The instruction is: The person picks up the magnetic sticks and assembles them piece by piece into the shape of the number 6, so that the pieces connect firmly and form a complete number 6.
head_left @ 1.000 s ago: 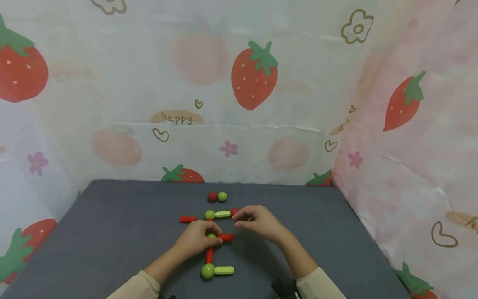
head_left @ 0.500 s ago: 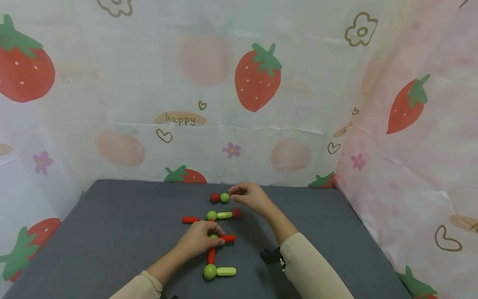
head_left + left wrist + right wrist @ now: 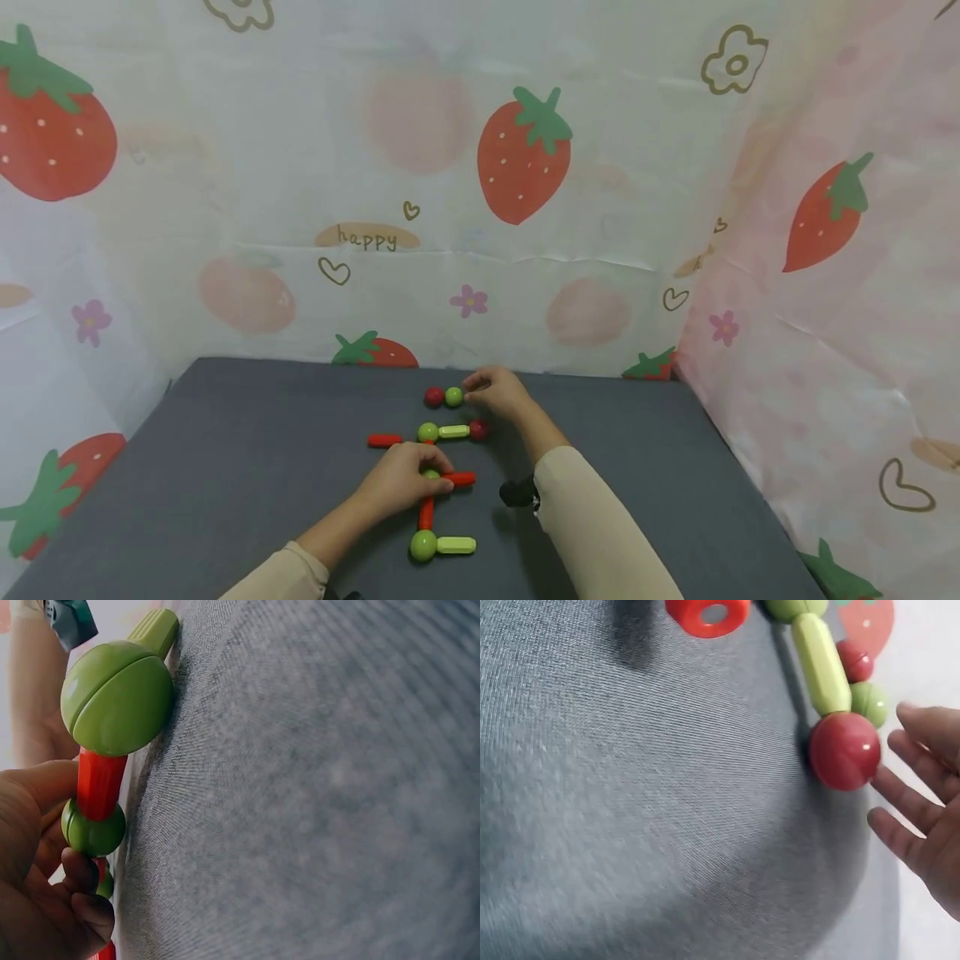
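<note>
A toy assembly of green balls and red and yellow-green rods lies on the dark grey table. My left hand (image 3: 405, 482) grips its middle green ball (image 3: 94, 829), fingers and thumb around it. From that ball a red rod (image 3: 459, 479) points right, and another red rod (image 3: 101, 784) runs to the near green ball (image 3: 423, 546). The far green ball (image 3: 428, 432) carries a yellow-green rod (image 3: 821, 664) ending in a red ball (image 3: 844, 751). My right hand (image 3: 498, 392) is beside the loose green ball (image 3: 453, 397), fingers spread; contact cannot be told in the head view.
A loose red ball (image 3: 434, 397) sits left of the loose green ball. Left of the assembly lies a red rod (image 3: 385, 440). Another yellow-green rod (image 3: 456, 545) extends from the near ball. A strawberry-print cloth (image 3: 360, 175) hangs behind the table (image 3: 247, 467).
My right hand has left the red ball at the rod's end and moved back to the loose green ball. My left hand stays on the middle ball. The head view has shifted slightly.
</note>
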`<state>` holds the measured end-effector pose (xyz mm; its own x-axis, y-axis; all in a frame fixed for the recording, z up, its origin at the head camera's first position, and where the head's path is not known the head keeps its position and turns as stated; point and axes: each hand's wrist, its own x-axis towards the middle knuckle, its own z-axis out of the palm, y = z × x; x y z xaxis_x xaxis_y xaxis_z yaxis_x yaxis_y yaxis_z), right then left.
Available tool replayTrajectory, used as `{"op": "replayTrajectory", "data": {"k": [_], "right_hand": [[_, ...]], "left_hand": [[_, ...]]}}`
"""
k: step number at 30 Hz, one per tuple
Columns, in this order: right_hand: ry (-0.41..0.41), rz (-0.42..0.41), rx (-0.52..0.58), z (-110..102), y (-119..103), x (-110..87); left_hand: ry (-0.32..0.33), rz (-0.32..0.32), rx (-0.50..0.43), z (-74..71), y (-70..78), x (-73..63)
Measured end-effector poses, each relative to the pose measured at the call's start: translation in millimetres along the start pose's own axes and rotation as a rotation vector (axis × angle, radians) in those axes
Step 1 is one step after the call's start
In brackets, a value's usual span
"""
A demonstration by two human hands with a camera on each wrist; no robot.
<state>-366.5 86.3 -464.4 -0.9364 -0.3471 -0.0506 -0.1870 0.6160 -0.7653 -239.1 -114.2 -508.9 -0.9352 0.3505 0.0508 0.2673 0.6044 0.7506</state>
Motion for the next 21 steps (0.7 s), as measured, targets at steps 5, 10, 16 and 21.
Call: {"op": "replayTrajectory", "data": {"k": [5,10,16,21], "right_hand": [[0.001,0.045,0.042,9.7,7.2,3.2],[0.011,0.045,0.076,15.9,8.6,5.3],[0.012,0.044,0.029,19.6,6.2,7.4],[0.011,0.045,-0.019,22.7,3.7,8.3]], "left_hand": [[-0.013,-0.002,-0.007,1.2,0.5,-0.3],[-0.015,-0.001,-0.002,1.5,0.3,0.7],[-0.008,0.008,-0.003,0.3,1.4,0.4],[-0.008,0.004,0.001,-1.1,2.2,-0.6]]}}
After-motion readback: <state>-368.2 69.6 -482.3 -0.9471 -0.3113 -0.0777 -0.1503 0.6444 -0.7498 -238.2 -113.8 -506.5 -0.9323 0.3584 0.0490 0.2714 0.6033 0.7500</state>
